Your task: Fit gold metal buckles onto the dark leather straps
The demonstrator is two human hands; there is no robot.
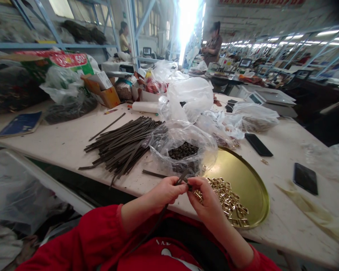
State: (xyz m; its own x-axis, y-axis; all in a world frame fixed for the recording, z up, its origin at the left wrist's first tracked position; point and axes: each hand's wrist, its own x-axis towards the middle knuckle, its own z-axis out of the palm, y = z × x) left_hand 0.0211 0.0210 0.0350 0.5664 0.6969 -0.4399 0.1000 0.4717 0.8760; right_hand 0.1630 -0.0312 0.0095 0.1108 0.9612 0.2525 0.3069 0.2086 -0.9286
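Note:
My left hand (165,192) pinches a dark brown strap (183,175) near its end, and the strap's long tail hangs down over my lap. Close against it, my right hand (205,198) is closed on a small dark piece (189,187) at the strap; my fingertips partly cover it. Just beyond my hands, an open clear plastic bag (158,150) holds many small dark pieces (183,151). To the right lies a round gold tray (250,180) with a heap of gold metal buckles (227,199). A pile of dark straps (124,145) fans out on the left.
One loose strap (154,173) lies by the table's front edge. Two dark phones (258,145) rest at the right, with a scale (267,96) behind. A blue notebook (19,124), plastic bags and an open box (103,90) stand left and back. Two people are in the background.

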